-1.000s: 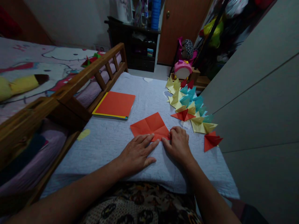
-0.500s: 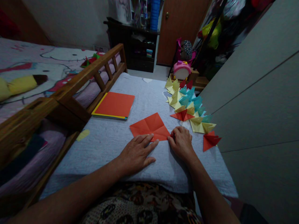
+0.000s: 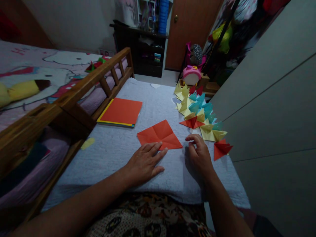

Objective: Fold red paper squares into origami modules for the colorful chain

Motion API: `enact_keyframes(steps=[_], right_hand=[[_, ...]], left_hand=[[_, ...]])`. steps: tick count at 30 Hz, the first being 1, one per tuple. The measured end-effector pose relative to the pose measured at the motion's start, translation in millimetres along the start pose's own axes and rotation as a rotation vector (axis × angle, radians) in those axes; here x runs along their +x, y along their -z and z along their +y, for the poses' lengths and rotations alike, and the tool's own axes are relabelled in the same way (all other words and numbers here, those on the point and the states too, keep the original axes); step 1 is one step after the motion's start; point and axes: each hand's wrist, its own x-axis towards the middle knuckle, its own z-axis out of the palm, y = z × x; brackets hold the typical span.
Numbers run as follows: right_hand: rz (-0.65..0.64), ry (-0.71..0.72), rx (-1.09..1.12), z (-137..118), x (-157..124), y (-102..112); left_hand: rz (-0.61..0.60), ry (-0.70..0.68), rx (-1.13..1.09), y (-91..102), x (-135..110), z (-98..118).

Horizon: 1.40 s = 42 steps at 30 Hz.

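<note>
A creased red paper square lies on a pale blue padded surface. My left hand rests flat and open, its fingertips pressing the paper's near edge. My right hand hovers just right of the paper's corner, fingers loosely curled and apart, holding nothing. A folded red paper piece lies just right of that hand.
A row of folded yellow, teal and red paper pieces runs along the right side by a grey wall panel. A stack of coloured paper sheets lies at the left, beside a wooden bed rail. Toys and shelves stand behind.
My right hand has lifted off the red paper's right corner and moved slightly right, fingers opening. The left hand has stayed in place.
</note>
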Motion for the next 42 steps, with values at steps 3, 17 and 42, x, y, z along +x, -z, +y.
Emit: enact_keyframes(steps=[3, 17, 42], right_hand=[[-0.236, 0.199, 0.119, -18.9, -10.2, -9.0], [-0.39, 0.379, -0.292, -33.5, -13.7, -36.7], [-0.412, 0.357, -0.631, -18.1, -25.2, -5.5]], left_hand=[[0.009, 0.003, 0.007, -0.5, 0.1, 0.2], [0.143, -0.017, 0.08, 1.8, -20.8, -10.7], [0.312, -0.039, 0.112, 5.4, -47.7, -21.9]])
